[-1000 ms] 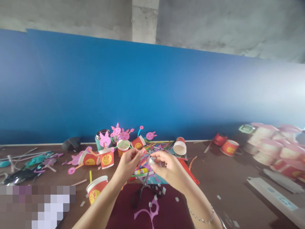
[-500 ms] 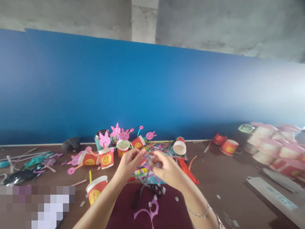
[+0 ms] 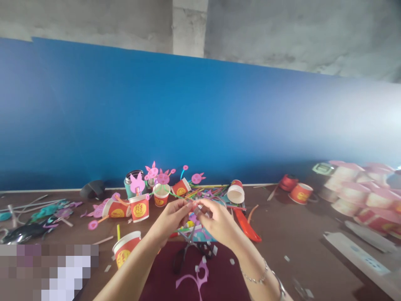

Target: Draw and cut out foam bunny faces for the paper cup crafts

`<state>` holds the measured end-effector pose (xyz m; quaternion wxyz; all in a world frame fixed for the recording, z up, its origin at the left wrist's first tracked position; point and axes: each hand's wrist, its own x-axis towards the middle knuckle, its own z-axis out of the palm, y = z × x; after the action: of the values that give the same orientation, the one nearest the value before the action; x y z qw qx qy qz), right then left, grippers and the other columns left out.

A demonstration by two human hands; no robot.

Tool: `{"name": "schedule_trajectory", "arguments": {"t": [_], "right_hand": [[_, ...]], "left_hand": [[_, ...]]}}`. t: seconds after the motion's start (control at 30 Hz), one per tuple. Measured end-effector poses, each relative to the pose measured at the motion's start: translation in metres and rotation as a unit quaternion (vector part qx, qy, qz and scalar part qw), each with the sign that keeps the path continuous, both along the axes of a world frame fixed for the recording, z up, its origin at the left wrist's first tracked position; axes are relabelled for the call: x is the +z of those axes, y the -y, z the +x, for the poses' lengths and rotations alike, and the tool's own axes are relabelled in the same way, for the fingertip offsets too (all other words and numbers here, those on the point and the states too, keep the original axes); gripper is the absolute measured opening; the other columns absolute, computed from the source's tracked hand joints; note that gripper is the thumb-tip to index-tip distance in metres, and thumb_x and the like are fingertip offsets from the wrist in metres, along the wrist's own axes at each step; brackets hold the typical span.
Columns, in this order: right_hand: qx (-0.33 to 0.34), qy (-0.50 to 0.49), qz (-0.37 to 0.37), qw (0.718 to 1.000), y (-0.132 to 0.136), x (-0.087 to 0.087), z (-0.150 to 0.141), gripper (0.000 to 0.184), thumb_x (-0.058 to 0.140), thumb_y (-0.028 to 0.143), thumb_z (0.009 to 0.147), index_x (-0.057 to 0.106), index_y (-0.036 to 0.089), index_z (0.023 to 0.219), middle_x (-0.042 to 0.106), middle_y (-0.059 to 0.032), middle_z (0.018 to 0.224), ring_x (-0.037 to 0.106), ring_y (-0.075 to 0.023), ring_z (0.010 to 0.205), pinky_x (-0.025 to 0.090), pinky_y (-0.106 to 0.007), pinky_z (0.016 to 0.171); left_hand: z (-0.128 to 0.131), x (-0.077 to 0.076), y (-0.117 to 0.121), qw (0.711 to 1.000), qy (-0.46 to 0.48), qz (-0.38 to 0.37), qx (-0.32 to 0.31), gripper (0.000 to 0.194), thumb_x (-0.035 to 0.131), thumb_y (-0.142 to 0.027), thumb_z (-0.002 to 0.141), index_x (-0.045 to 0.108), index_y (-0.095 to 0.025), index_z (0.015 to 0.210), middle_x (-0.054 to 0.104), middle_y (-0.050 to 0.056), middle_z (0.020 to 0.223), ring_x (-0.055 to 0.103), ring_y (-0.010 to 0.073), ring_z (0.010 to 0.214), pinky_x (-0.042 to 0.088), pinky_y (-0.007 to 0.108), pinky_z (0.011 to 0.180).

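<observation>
My left hand (image 3: pixel 171 219) and my right hand (image 3: pixel 218 222) meet above the table, fingertips pinched together on a small thing (image 3: pixel 196 207) that looks like a clear roll of tape with a thin strip; I cannot make it out surely. Under the hands lie scissors (image 3: pixel 191 246) on a dark red mat (image 3: pixel 219 276), beside a pink paper cutout (image 3: pixel 194 278). A red paper cup (image 3: pixel 124 247) stands just left of my left forearm. Coloured straws (image 3: pixel 206 190) lie beyond the hands.
Red cups with pink paper animals (image 3: pixel 139 205) stand at the back by a blue wall (image 3: pixel 188 121). A stack of pink-lidded bowls (image 3: pixel 363 188) fills the right. A white power strip (image 3: pixel 360 257) lies front right. A red knife-like tool (image 3: pixel 247 225) lies right of my hands.
My hands have drawn closer together and dropped slightly; the fingertips now touch over the small clear thing. The view has barely shifted.
</observation>
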<state>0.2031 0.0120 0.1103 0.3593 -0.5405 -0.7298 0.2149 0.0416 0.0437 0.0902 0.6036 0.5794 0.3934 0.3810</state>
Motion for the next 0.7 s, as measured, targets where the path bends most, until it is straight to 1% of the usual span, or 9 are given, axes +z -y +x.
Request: {"name": "schedule_trajectory", "arguments": {"t": [0.13,0.2,0.3,0.37,0.43,0.5,0.53,0.63,0.7], "right_hand": [[-0.016,-0.024,0.012,1.000,-0.0026,-0.0036,-0.0021,0.019,0.058,0.022,0.079,0.067,0.022,0.094,0.068,-0.0005,0.074,0.061,-0.0171,0.070,0.044,-0.026,0.064],[-0.006,-0.033,0.028,0.999,-0.0036,-0.0056,-0.0022,0.025,0.057,0.018,0.077,0.067,0.023,0.100,0.068,-0.0010,0.078,0.061,-0.0182,0.076,0.045,-0.028,0.070],[0.032,-0.053,0.044,0.997,-0.0035,-0.0063,-0.0016,0.034,0.055,0.014,0.078,0.066,0.025,0.109,0.069,-0.0015,0.087,0.060,-0.0187,0.086,0.045,-0.030,0.079],[0.050,-0.063,0.036,0.996,-0.0029,-0.0051,-0.0012,0.033,0.054,0.014,0.079,0.068,0.025,0.106,0.070,-0.0012,0.089,0.060,-0.0187,0.088,0.044,-0.030,0.081],[0.055,-0.063,0.023,0.996,-0.0029,-0.0037,-0.0007,0.028,0.054,0.015,0.079,0.070,0.025,0.100,0.070,-0.0006,0.086,0.060,-0.0185,0.086,0.044,-0.029,0.079],[0.050,-0.061,0.015,0.997,-0.0039,-0.0031,0.0000,0.024,0.055,0.016,0.079,0.071,0.023,0.095,0.070,-0.0002,0.082,0.060,-0.0178,0.081,0.044,-0.028,0.075],[0.046,-0.061,0.012,0.997,-0.0048,-0.0031,0.0004,0.023,0.054,0.017,0.079,0.072,0.023,0.093,0.070,0.0000,0.080,0.060,-0.0171,0.077,0.044,-0.027,0.071],[0.034,-0.066,0.000,0.997,-0.0076,-0.0036,0.0014,0.019,0.054,0.018,0.080,0.071,0.020,0.087,0.067,0.0007,0.070,0.058,-0.0151,0.066,0.043,-0.024,0.061],[0.026,-0.069,-0.007,0.997,-0.0085,-0.0035,0.0015,0.017,0.053,0.019,0.080,0.070,0.019,0.083,0.064,0.0015,0.065,0.056,-0.0141,0.060,0.041,-0.024,0.057]], "left_hand": [[-0.0010,0.0051,0.0042,0.998,0.020,-0.061,-0.012,0.039,0.059,-0.054,0.076,0.046,-0.019,0.064,0.040,-0.009,0.042,0.021,0.0035,0.036,0.008,0.020,0.039],[-0.0018,0.0073,0.0059,0.995,0.021,-0.095,-0.021,0.037,0.058,-0.052,0.076,0.047,-0.019,0.065,0.038,-0.009,0.039,0.017,0.0035,0.033,0.006,0.022,0.038],[-0.0043,0.0089,0.0067,0.986,0.032,-0.150,-0.069,0.033,0.055,-0.049,0.078,0.049,-0.019,0.065,0.035,-0.010,0.034,0.013,0.0034,0.030,0.005,0.022,0.037],[-0.0060,0.0086,0.0060,0.978,0.046,-0.170,-0.112,0.032,0.054,-0.048,0.079,0.049,-0.019,0.066,0.034,-0.011,0.032,0.012,0.0035,0.029,0.006,0.022,0.036],[-0.0065,0.0071,0.0048,0.975,0.055,-0.170,-0.133,0.030,0.055,-0.047,0.079,0.049,-0.019,0.070,0.037,-0.010,0.034,0.013,0.0035,0.029,0.007,0.021,0.035],[-0.0051,0.0045,0.0035,0.982,0.047,-0.141,-0.120,0.031,0.056,-0.049,0.079,0.050,-0.019,0.076,0.047,-0.008,0.041,0.022,0.0040,0.031,0.012,0.020,0.035],[-0.0038,0.0031,0.0028,0.988,0.039,-0.109,-0.098,0.031,0.058,-0.049,0.079,0.050,-0.019,0.078,0.052,-0.006,0.048,0.030,0.0048,0.033,0.017,0.019,0.036],[0.0006,0.0000,0.0015,0.998,-0.007,0.060,0.008,0.027,0.062,-0.044,0.078,0.054,-0.018,0.079,0.062,-0.001,0.067,0.053,0.0104,0.054,0.038,0.020,0.049],[0.0026,0.0002,0.0025,0.981,-0.057,0.177,0.063,0.017,0.061,-0.035,0.080,0.060,-0.018,0.080,0.065,0.003,0.076,0.059,0.0153,0.070,0.045,0.025,0.063]]}}
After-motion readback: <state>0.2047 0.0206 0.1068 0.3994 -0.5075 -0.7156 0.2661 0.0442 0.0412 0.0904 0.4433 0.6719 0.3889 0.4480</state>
